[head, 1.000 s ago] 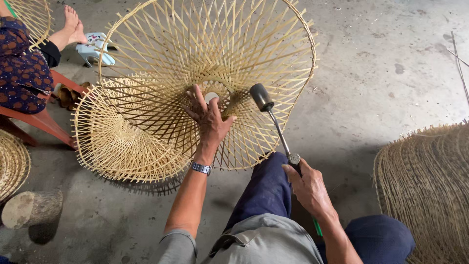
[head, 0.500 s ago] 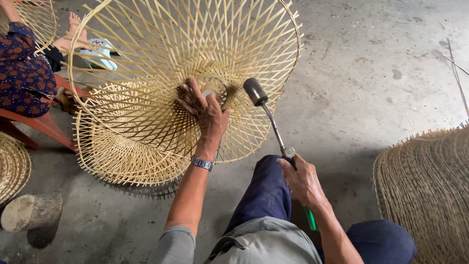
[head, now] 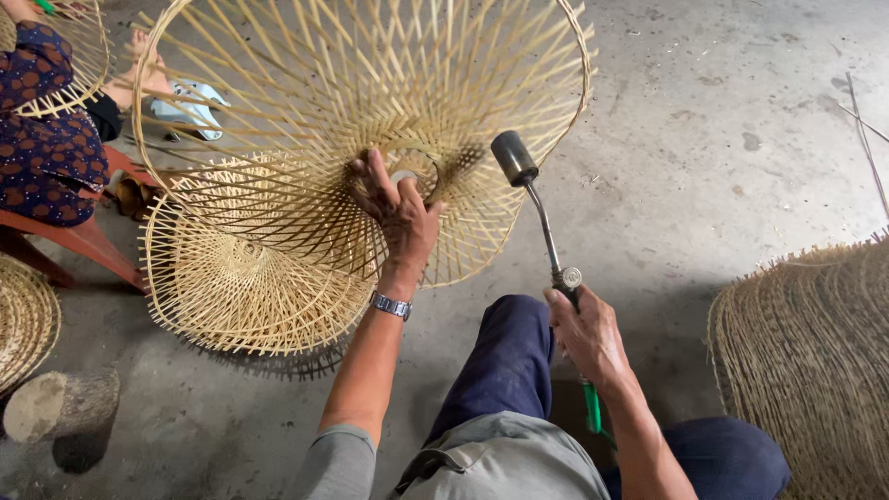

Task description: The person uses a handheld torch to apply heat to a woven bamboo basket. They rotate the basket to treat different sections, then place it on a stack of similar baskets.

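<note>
I see pale straw-yellow bamboo frame (head: 370,102), open crisscross lattice. Torch (head: 542,218): black head, silver stem, green handle. Trousers (head: 500,370) navy, shirt (head: 500,468) grey. Neighbour's dress (head: 42,139) navy with orange-brown dots. Stool (head: 79,239) red. Floor (head: 722,139) grey.

Open-weave bamboo frame (head: 306,120) tipped on its side, black-nozzled gas torch (head: 542,218) angled beside it

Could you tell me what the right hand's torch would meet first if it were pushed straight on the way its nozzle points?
Probably the open bamboo frame: the right hand aims the torch up at its rim, though depth is unclear.
</note>
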